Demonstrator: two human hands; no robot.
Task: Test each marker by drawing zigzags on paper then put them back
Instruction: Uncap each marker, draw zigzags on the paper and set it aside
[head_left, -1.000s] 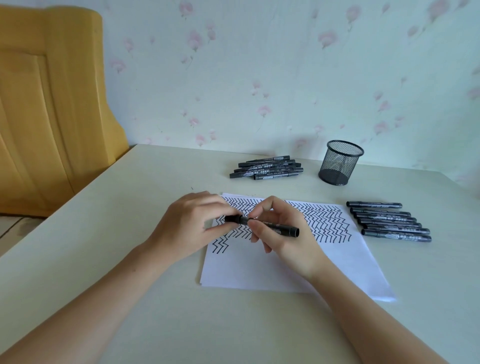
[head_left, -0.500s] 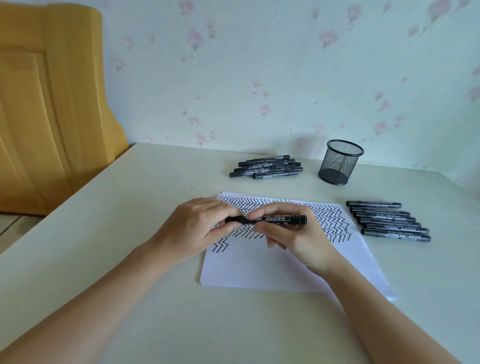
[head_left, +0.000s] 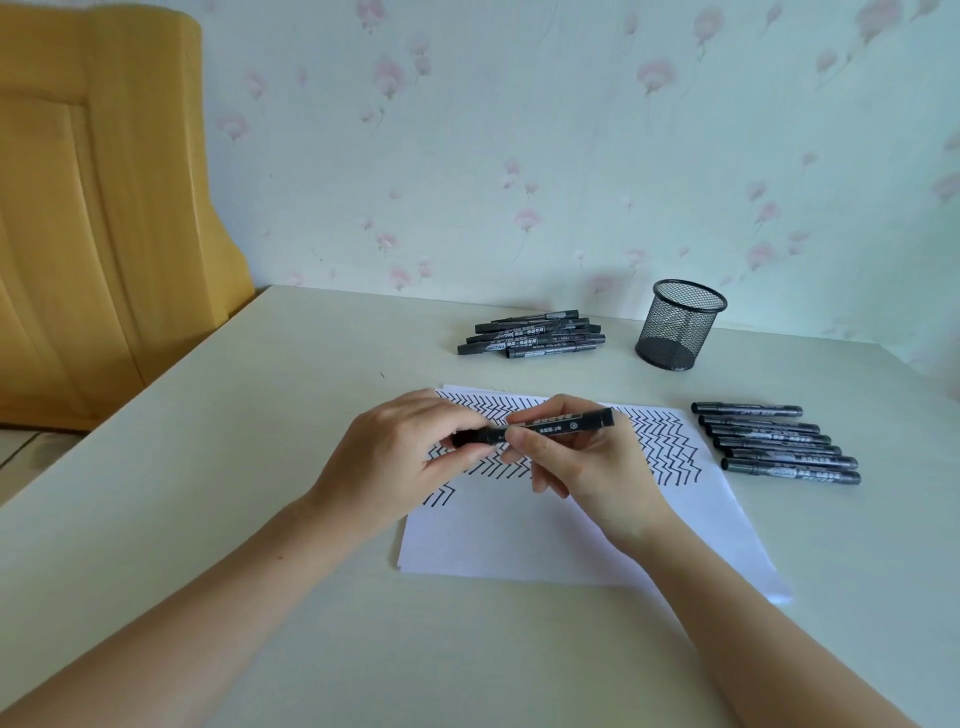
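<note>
Gripping the marker (head_left: 540, 429) with both my left hand (head_left: 395, 457) and right hand (head_left: 582, 462), I risk a loose cap smearing the paper (head_left: 571, 540).

Pale printed lettering along the barrel of the black marker (head_left: 550, 425) held over the white paper sheet (head_left: 571, 535): too small and blurred to read. Same for the pale label strips on the black markers piled at the table's far side (head_left: 535, 335) and on the black markers lined up right of the sheet (head_left: 779, 444). Only hand-drawn black zigzag lines (head_left: 660, 447) on the sheet, no words or numbers.
</note>
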